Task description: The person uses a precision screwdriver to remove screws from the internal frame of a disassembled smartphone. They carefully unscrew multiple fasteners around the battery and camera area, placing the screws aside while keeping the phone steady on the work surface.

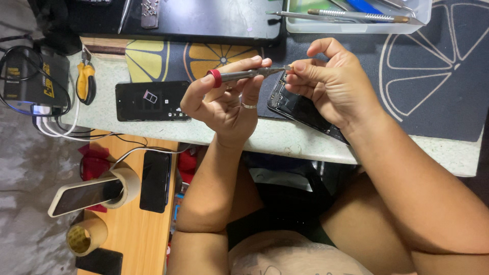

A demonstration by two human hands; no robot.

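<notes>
My left hand [224, 99], with a ring on one finger, grips a slim grey screwdriver with a red end cap [239, 75], held level above the table. My right hand [331, 81] pinches the screwdriver's tip between thumb and forefinger; whether a tiny part sits there I cannot tell. Just below both hands lies an opened black phone [298, 107] on the dark mat, partly hidden by my right hand.
Another black phone with a small SIM tray on it [152, 101] lies left. Yellow-handled pliers [85, 81], a black box with cables [30, 76], a white tool tray [356, 20]. Lower shelf: tape rolls [86, 235], two phones [155, 181].
</notes>
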